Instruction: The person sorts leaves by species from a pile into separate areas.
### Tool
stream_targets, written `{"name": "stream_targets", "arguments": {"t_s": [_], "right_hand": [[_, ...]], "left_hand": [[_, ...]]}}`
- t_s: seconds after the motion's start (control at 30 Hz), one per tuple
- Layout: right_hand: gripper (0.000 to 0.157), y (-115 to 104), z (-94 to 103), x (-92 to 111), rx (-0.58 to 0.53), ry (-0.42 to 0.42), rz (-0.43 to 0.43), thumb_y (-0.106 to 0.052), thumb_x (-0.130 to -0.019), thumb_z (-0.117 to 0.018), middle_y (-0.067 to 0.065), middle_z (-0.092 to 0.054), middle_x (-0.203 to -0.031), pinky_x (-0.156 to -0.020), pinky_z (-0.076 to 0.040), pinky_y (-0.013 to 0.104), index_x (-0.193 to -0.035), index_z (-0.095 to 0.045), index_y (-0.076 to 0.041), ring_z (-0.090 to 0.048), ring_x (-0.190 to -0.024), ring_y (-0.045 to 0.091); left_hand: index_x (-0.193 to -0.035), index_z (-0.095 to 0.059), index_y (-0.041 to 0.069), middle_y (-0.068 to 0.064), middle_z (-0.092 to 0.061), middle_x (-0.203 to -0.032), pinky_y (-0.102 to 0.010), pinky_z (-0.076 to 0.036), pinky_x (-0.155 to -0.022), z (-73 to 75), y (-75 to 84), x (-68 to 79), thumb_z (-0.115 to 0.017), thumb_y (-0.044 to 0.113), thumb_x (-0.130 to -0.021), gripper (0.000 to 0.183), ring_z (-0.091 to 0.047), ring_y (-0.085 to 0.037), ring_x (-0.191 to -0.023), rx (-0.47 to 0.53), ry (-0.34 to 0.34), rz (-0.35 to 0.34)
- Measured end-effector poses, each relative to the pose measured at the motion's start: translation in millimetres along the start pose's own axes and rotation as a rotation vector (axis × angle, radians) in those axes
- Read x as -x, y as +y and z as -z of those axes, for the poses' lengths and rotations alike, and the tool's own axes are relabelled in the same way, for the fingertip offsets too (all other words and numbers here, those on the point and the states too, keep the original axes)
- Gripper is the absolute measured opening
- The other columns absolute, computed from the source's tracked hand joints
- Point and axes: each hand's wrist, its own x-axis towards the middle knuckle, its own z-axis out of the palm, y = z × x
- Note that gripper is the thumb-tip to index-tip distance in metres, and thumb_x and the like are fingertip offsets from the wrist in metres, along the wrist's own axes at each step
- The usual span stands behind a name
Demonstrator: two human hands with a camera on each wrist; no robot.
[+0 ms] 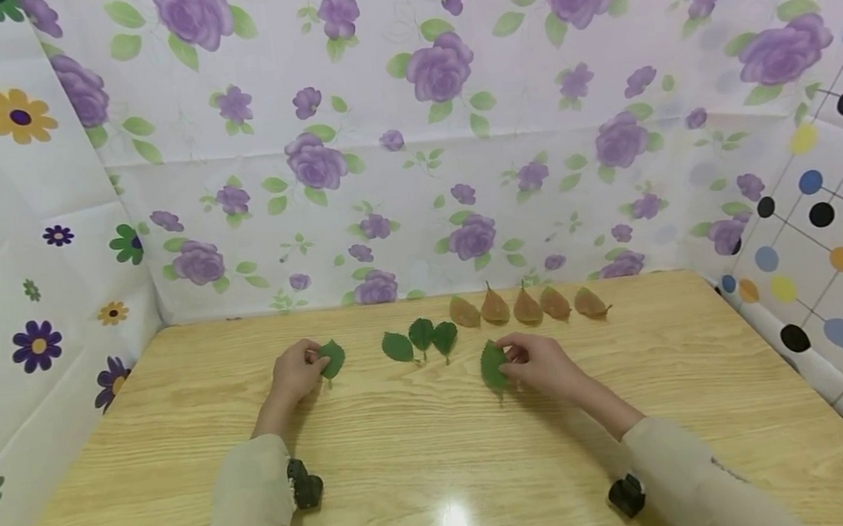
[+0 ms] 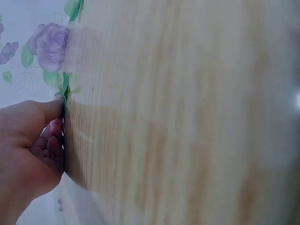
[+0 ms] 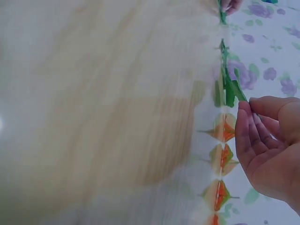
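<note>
On the left of the table my left hand has its thumb and fingertips on a small green leaf, low at the wood; the left wrist view shows this leaf edge-on at the thumb tip. My right hand pinches a larger green leaf by its right side, between thumb and fingers. From the right wrist, that leaf appears tilted up. Between the hands lie three green leaves, the left one slightly apart from the middle one and right one.
A row of several reddish-brown leaves lies along the back of the wooden table. Behind it hangs a floral cloth, with patterned cloths at both sides. A small black device sits at the left wrist, another at the right.
</note>
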Motion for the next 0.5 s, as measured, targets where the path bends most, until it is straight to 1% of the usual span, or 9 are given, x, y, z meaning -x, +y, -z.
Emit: {"name": "stream_targets", "arguments": {"t_s": [0.1, 0.2, 0.37, 0.5], "right_hand": [[0.037, -4, -7.0, -10, -0.068, 0.017, -0.041, -0.006, -0.090, -0.068, 0.004, -0.063, -0.090, -0.057, -0.055, 0.030, -0.126, -0.060, -0.002, -0.062, -0.071, 0.016], [0.037, -11, -13.7, -20, -0.129, 0.034, -0.057, -0.005, -0.091, -0.067, 0.006, -0.062, -0.091, -0.060, -0.056, 0.032, -0.126, -0.060, -0.002, -0.062, -0.074, 0.018], [0.037, -25, -25.9, -36, -0.203, 0.050, -0.036, -0.002, -0.090, -0.066, 0.009, -0.062, -0.092, -0.064, -0.057, 0.035, -0.126, -0.059, 0.003, -0.063, -0.078, 0.020], [0.037, -36, -37.5, -50, -0.236, 0.064, -0.033, -0.001, -0.090, -0.066, 0.008, -0.063, -0.091, -0.065, -0.057, 0.035, -0.126, -0.060, 0.002, -0.065, -0.077, 0.020]], "left_hand": [[-0.116, -0.053, -0.014, -0.015, -0.060, -0.088, -0.045, -0.050, -0.082, 0.9, -0.1, 0.5, -0.060, 0.006, -0.095, 0.029, -0.060, -0.035, -0.091, -0.001, -0.004, 0.000], [-0.116, -0.053, -0.014, -0.015, -0.059, -0.088, -0.045, -0.051, -0.082, 1.1, -0.6, 1.0, -0.059, 0.006, -0.096, 0.029, -0.060, -0.035, -0.091, 0.003, -0.005, 0.002], [-0.116, -0.053, -0.014, -0.016, -0.060, -0.089, -0.045, -0.051, -0.081, -0.1, -1.2, 0.6, -0.059, 0.006, -0.095, 0.030, -0.060, -0.036, -0.091, 0.009, -0.003, -0.002], [-0.116, -0.053, -0.014, -0.017, -0.061, -0.090, -0.045, -0.052, -0.082, 0.6, -2.6, -1.1, -0.059, 0.007, -0.096, 0.030, -0.061, -0.036, -0.092, 0.001, -0.002, -0.007]]}}
